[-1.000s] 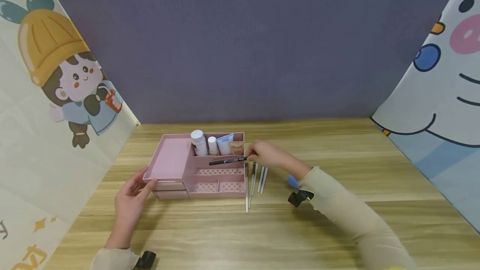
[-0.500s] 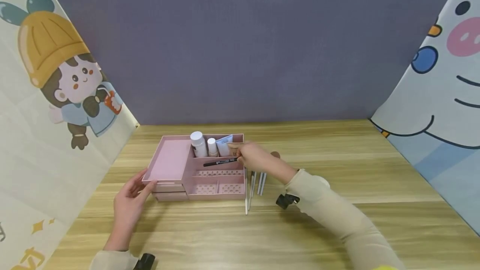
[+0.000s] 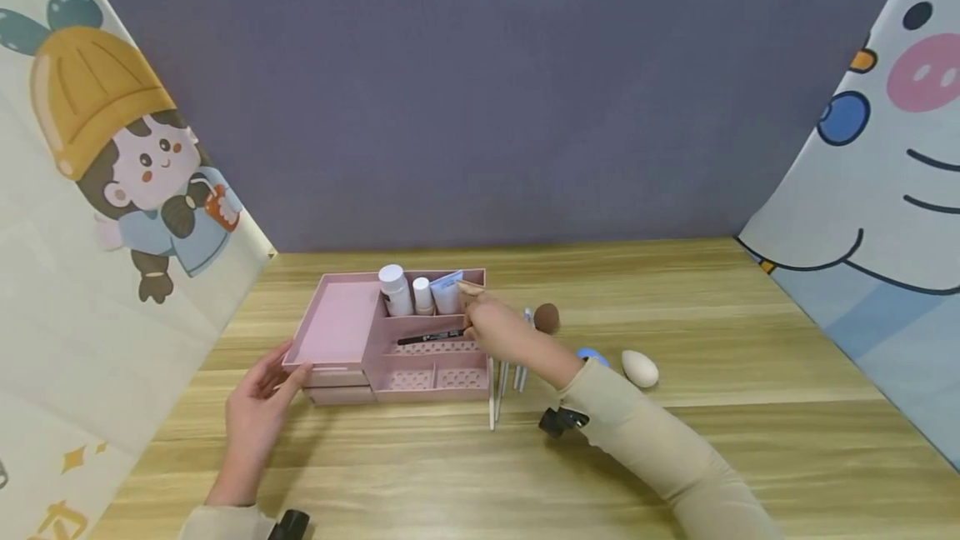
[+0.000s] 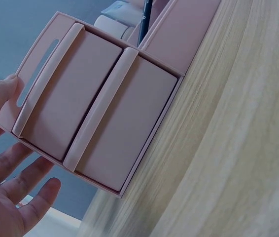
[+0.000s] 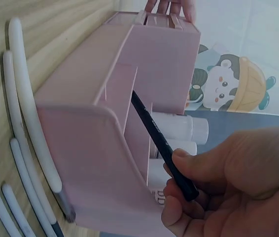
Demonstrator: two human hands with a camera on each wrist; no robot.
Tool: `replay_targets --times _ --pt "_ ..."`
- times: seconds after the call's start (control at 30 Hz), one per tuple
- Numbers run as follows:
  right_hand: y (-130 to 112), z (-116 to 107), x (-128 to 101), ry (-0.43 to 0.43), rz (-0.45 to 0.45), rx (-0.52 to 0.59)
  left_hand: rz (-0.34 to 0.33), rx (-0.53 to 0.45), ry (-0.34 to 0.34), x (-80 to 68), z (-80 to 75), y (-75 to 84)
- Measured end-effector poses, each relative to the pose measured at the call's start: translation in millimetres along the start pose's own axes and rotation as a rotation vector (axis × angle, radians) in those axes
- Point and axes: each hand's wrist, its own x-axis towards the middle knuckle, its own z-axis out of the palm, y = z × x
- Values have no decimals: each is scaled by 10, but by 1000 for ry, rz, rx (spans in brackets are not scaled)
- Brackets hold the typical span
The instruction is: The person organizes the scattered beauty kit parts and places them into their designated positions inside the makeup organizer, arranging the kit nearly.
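Note:
My right hand [image 3: 504, 330] pinches a slim black pen [image 5: 152, 131] near one end. Its far tip points left into the middle compartment of a pink desk organizer [image 3: 337, 323]; whether it touches the bottom I cannot tell. In the left wrist view, my left hand [image 4: 11, 182] holds the organizer's front left corner, thumb on the front edge above two drawers [image 4: 87, 94], other fingers spread along the side. The back compartment holds a white bottle [image 3: 396, 294], a smaller white-capped bottle [image 3: 423, 298], a pale blue tube [image 3: 447, 295] and a tan tube, partly hidden by my right hand.
Several thin white-handled brushes [image 3: 492, 394] lie beside the organizer's right wall. Farther right are a brush with a round brown head [image 3: 547, 318], a blue object [image 3: 592, 356] partly behind my sleeve, and a white egg-shaped sponge [image 3: 640, 368]. A dark wall stands behind the table.
My right hand has moved left and slightly down, carrying the pen from the right rim to over the middle compartment. The white egg-shaped sponge has come into sight. My left hand has stayed put.

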Motion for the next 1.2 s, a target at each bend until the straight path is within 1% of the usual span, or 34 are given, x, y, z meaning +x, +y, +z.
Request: replay_targets --times 0.07,0.13,0.3,0.5,0.6,0.77,0.9,1.0,1.03,1.2 --pt "-26 23 9 3 8 -21 0 4 0 3 2 4" --pt "-49 52 29 14 -5 -64 1 4 0 4 6 8" --pt "-112 135 68 28 -52 -216 1 1 11 1 2 5" --pt "-148 221 115 42 -35 -323 -14 23 -6 17 -5 4" --pt "-158 242 137 37 -12 -370 -16 22 -12 24 -1 3" --pt "-180 253 181 -16 65 -414 -8 14 -10 28 9 -3" --pt "-167 264 216 -54 97 -424 -2 5 -3 32 12 -15" --pt "-147 273 225 -73 100 -429 2 -3 -1 38 17 -23" --pt "-91 338 243 -55 83 -428 2 -2 -4 41 17 -25" --pt "-47 389 246 -60 79 -409 -5 -2 -13 54 22 -31"
